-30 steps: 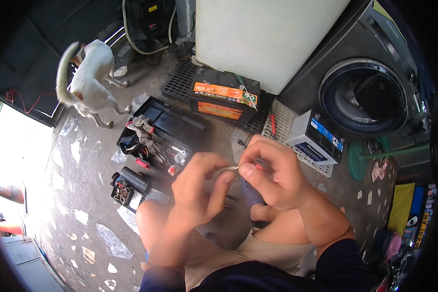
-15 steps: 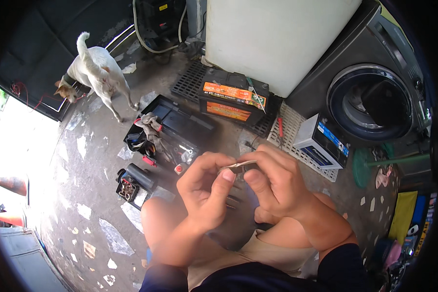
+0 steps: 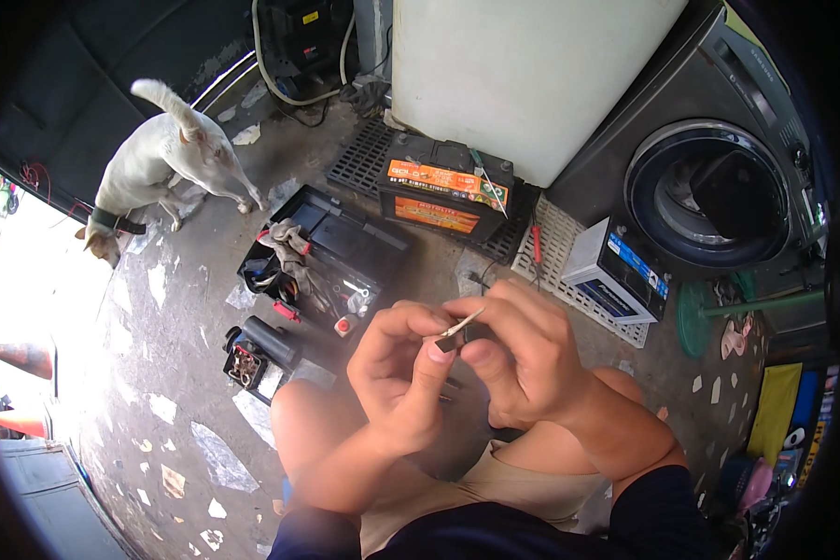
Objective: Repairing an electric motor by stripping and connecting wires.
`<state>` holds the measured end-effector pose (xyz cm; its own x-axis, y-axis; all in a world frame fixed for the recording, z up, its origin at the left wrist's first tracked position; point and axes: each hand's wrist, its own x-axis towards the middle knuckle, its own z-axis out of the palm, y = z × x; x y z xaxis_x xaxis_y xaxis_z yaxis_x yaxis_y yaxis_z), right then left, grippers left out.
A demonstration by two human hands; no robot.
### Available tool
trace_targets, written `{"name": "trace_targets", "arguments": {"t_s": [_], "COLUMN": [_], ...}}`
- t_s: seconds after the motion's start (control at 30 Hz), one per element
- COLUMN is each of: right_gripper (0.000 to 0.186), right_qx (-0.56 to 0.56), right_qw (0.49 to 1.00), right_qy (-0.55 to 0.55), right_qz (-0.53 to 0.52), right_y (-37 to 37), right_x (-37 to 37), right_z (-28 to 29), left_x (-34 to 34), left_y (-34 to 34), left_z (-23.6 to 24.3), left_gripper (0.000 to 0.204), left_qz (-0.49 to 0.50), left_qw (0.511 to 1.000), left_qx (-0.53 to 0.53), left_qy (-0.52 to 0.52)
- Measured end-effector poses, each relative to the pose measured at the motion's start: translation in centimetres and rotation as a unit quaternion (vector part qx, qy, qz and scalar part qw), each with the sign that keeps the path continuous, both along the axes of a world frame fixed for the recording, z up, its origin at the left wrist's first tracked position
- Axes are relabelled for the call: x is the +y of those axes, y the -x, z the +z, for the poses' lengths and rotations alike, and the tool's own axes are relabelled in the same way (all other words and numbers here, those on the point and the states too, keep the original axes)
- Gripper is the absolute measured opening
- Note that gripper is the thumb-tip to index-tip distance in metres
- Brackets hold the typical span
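Observation:
Above my lap, both hands meet at a small dark flat piece (image 3: 451, 343) with a thin pale strip (image 3: 465, 323) along its upper side; their exact kind is unclear. My left hand (image 3: 397, 373) pinches the near-left end between thumb and bent fingers. My right hand (image 3: 537, 350) grips the other end, its thumb below and index finger on top. Fingers cover much of the piece. Beyond my left hand is an open black toolbox (image 3: 359, 229) with grey gloves (image 3: 294, 247) and hand tools at its left side.
A black car battery with an orange label (image 3: 443, 210) and a white-and-blue battery (image 3: 602, 280) stand ahead, near a washing machine (image 3: 709, 182). A red-handled screwdriver (image 3: 537, 245) lies between them. A small box of metal parts (image 3: 245, 364) sits left. A white dog (image 3: 173, 154) stands far left.
The small piece has tilted in my fingers, so more of its dark face and the pale strip show. The dog has moved left and lowered its head.

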<state>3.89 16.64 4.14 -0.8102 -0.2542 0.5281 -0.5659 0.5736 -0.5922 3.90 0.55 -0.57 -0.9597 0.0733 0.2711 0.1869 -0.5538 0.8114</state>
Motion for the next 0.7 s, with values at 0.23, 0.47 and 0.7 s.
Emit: {"name": "trace_targets", "arguments": {"t_s": [0.23,0.47,0.7], "right_gripper": [0.040,0.043,0.050], "right_qx": [-0.005,-0.024,-0.072], "right_qw": [1.000,0.999,0.993], "right_qy": [-0.007,0.001,0.089], "right_qz": [0.004,0.024,0.039], "right_y": [-0.1,0.1,0.6], "right_x": [0.0,0.4,1.0], "right_z": [0.4,0.5,-0.1], "left_x": [0.1,-0.2,0.2], "left_y": [0.1,1.6,1.7], "left_z": [-0.7,-1.6,-1.7], "left_gripper": [0.023,0.017,0.012], "left_qz": [0.030,0.089,0.110], "left_qw": [0.997,0.970,0.971], "left_qx": [0.063,0.195,0.164], "left_qy": [0.027,0.113,0.135]}}
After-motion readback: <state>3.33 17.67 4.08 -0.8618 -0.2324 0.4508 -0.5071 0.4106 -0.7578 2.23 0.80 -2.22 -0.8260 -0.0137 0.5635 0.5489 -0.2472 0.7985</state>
